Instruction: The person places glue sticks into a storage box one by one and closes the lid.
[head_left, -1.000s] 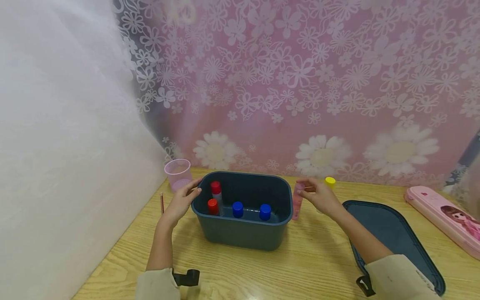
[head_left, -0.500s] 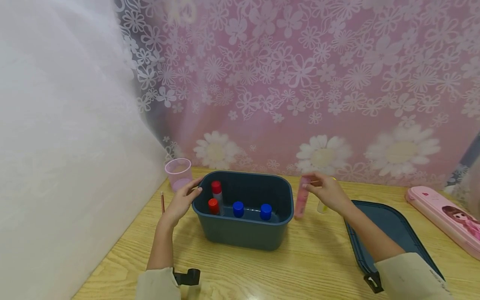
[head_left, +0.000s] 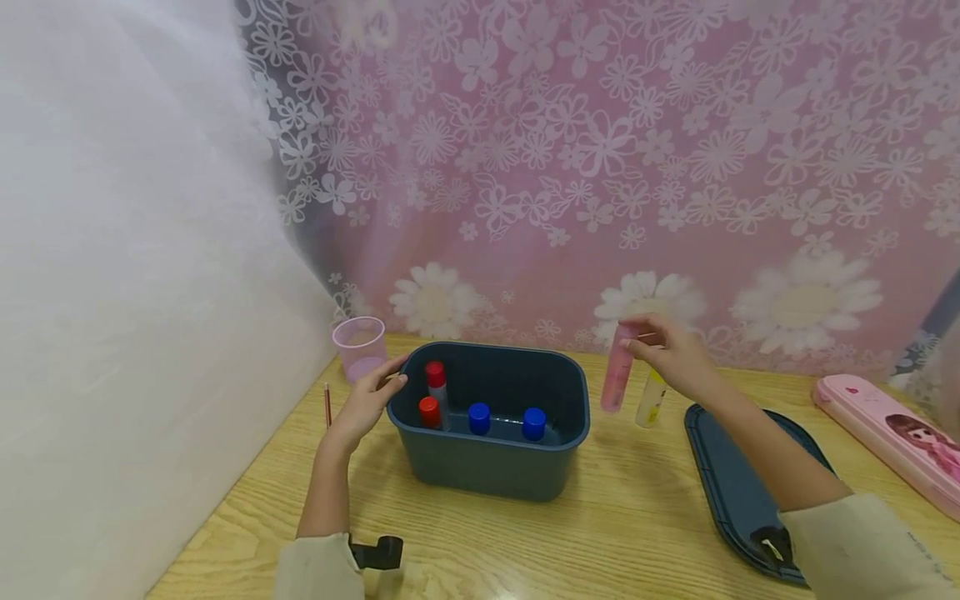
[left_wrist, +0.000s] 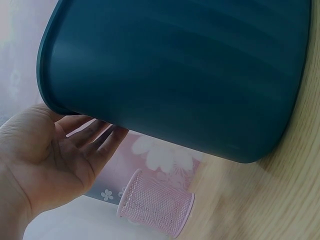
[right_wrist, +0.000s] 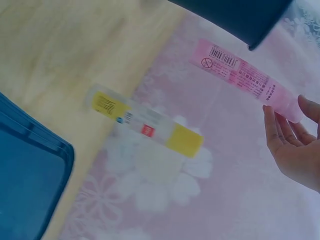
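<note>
A dark teal plastic bin (head_left: 487, 467) stands on the wooden table. My left hand (head_left: 367, 404) grips its left end at the rim, the fingers along the outer wall, as the left wrist view shows. Inside the bin are sticks with red caps (head_left: 435, 375) and others with blue caps (head_left: 534, 423). To the right of the bin, my right hand (head_left: 675, 354) pinches a pink glue stick (head_left: 617, 375) by its upper end, thumb against fingers. The stick hangs slightly tilted. Just right of it stands a clear glue stick (right_wrist: 145, 125) with a yellow cap, partly behind the hand.
A dark lid (head_left: 738, 492) lies at the right under the forearm, with a pink pencil case (head_left: 885, 433) beyond it. Behind the left hand are a pink mesh pen holder (left_wrist: 157, 204) and a red pencil (head_left: 327, 406). A floral curtain (head_left: 525, 208) hangs along the back edge.
My right hand has raised the pink glue stick and carried it rightward, away from the bin. The yellow-capped stick now shows more. My left hand has stayed on the bin.
</note>
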